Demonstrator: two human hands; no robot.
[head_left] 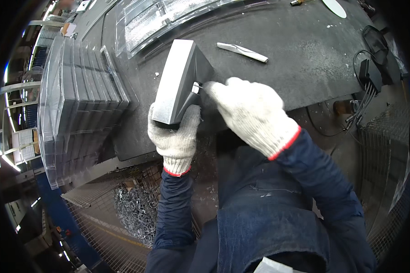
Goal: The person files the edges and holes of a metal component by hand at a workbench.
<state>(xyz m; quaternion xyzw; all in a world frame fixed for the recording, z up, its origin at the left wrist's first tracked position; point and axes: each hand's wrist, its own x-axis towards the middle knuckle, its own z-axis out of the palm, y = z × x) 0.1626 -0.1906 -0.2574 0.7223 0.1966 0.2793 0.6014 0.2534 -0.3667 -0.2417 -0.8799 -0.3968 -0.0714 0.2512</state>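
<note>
In my left hand (180,136), gloved in white knit with a red cuff, is a silver-grey metal part (173,82) with a long flat face and slanted sides. The fingers grip its lower end, and it stands tilted above the dark table. My right hand (250,111), in a matching glove, is closed just right of the part. Its fingertips are pinched together close to a small bright piece (196,88) at the part's side. What the right fingers hold is too small to make out.
Stacked clear plastic trays (77,104) stand at the left. Another clear tray (159,20) lies at the back. A narrow white stick-like object (242,52) rests on the dark table (296,68). Below, a wire basket holds metal rings (134,209). Black cables (362,98) hang at the right.
</note>
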